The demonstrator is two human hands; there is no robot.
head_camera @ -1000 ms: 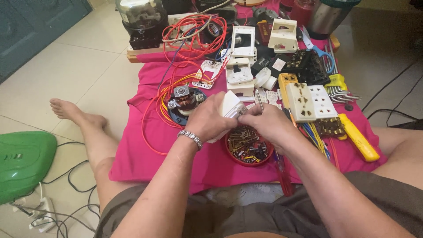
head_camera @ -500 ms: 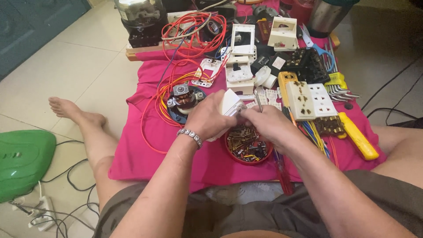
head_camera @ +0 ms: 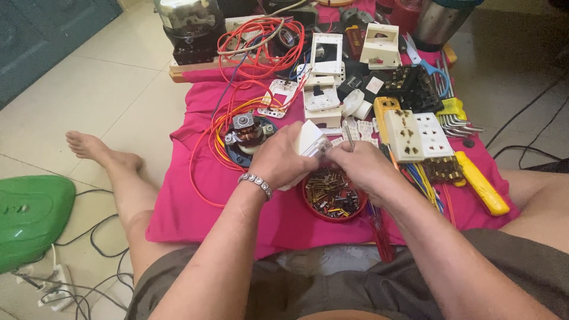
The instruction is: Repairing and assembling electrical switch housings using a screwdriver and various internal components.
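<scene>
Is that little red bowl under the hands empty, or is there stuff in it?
Not empty. The red bowl holds a heap of small screws and metal bits covering its bottom, just below the left hand and right hand.

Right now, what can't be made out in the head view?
- White switch part: its underside and where the metal tool meets it, hidden by left hand and right hand.
- Red dish: small pieces inside too small to identify.
- Metal pot: cut off by the top edge.
</scene>
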